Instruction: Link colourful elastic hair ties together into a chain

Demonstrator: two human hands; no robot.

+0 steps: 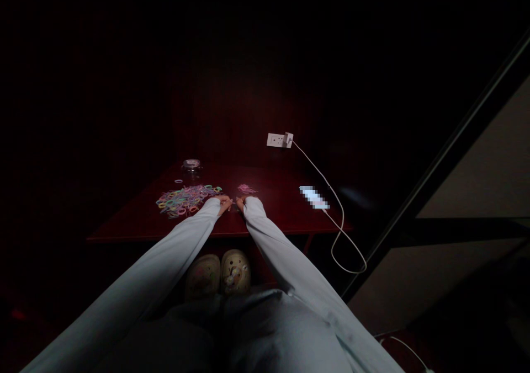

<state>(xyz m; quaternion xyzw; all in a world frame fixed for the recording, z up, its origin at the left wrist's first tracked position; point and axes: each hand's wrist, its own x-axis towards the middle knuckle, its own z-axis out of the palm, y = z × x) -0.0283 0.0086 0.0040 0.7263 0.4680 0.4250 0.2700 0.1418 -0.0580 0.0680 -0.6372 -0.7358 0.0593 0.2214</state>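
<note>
Dark red, the counter [281, 218] carries a wide heap of coloured bands [184, 199] at its left part, and the left hand [224, 202] is just beside the right edge of this heap. Close to it is the right hand [240, 203], with a small gap between the two. On both hands the fingers are bent inward; something thin and pale shows between them, but it is too small and dim, so I cannot tell whether the fingers grasp it or are loose. Just beyond the right hand lies a small pink bunch [245, 188], separate from the heap. Behind the heap stand a clear jar [191, 166] and, nearer, one single ring [178, 181]. Well to the right, a bright phone [314, 197] lies flat, connected by a white cable [329, 186] to a charger [289, 138] in the wall socket [275, 140].
</note>
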